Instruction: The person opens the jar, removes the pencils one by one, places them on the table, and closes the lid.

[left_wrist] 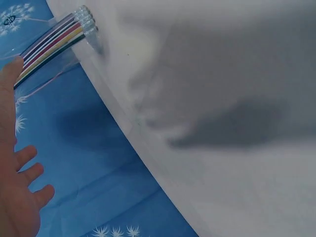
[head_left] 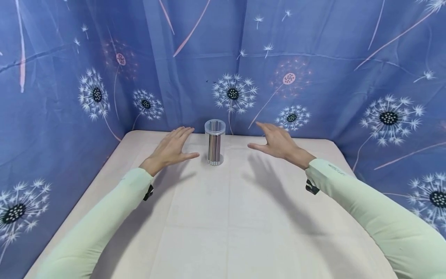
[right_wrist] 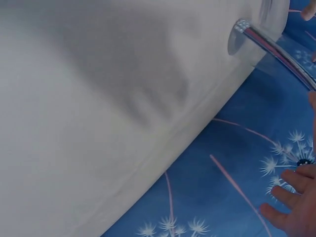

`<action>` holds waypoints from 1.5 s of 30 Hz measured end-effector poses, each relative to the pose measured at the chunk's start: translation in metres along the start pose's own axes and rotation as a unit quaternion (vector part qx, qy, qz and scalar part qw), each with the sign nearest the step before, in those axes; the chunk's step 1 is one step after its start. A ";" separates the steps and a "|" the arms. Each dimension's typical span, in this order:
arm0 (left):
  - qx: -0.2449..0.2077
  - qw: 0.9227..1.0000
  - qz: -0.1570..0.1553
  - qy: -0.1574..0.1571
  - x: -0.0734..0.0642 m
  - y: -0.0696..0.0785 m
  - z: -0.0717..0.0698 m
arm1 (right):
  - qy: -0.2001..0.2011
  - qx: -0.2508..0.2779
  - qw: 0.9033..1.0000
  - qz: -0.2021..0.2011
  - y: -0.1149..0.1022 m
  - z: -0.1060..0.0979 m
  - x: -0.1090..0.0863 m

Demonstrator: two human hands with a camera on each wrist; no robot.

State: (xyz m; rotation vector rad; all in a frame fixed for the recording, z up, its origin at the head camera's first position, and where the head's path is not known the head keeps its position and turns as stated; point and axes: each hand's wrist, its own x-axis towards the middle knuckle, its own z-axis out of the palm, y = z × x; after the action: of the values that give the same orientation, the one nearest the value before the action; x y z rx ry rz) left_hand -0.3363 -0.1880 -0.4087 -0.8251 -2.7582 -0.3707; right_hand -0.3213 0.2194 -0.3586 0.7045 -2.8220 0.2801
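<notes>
A clear plastic cylinder [head_left: 222, 149] with a clear lid stands upright near the far edge of the table. Inside it is a bundle of slim sticks in several colours [left_wrist: 52, 47], with pale, clear-looking ends at the bottom. To its left, my left hand [head_left: 170, 149] hovers over the table with fingers spread and thumb pointing toward the cylinder. On the other side my right hand [head_left: 278, 142] is held up, thumb and fingers apart. Both hands hold nothing, and a gap separates each from the cylinder in the head view.
A white cloth covers the table [head_left: 209, 217], with the shadows of both arms on it. Blue curtains [head_left: 195, 85] printed with dandelions hang behind and at both sides, close to the table's far edge. Dark straps [head_left: 312, 187] sit at the wrists under pale green sleeves.
</notes>
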 end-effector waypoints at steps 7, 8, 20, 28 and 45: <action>-0.016 1.000 -0.003 0.001 0.009 0.003 0.008 | 0.000 0.004 1.000 -0.002 -0.014 -0.002 0.012; -0.021 1.000 -0.004 0.001 0.010 0.004 0.010 | 0.000 0.006 1.000 -0.002 -0.016 -0.002 0.014; -0.077 0.997 -0.024 0.001 0.021 0.010 0.022 | 0.017 0.042 0.999 -0.017 -0.042 -0.002 0.036; -0.112 0.992 -0.052 -0.004 0.026 0.015 0.028 | 0.019 0.069 0.997 -0.020 -0.060 0.003 0.050; -0.159 0.983 -0.088 -0.018 0.035 0.025 0.043 | 0.015 0.070 0.997 0.006 -0.093 0.022 0.071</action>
State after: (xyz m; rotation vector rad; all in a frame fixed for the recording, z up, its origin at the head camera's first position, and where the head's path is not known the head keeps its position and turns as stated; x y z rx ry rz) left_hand -0.3571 -0.1372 -0.4341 -0.6582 -2.8554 -0.8557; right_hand -0.3417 0.1024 -0.3492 0.7043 -2.7994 0.4899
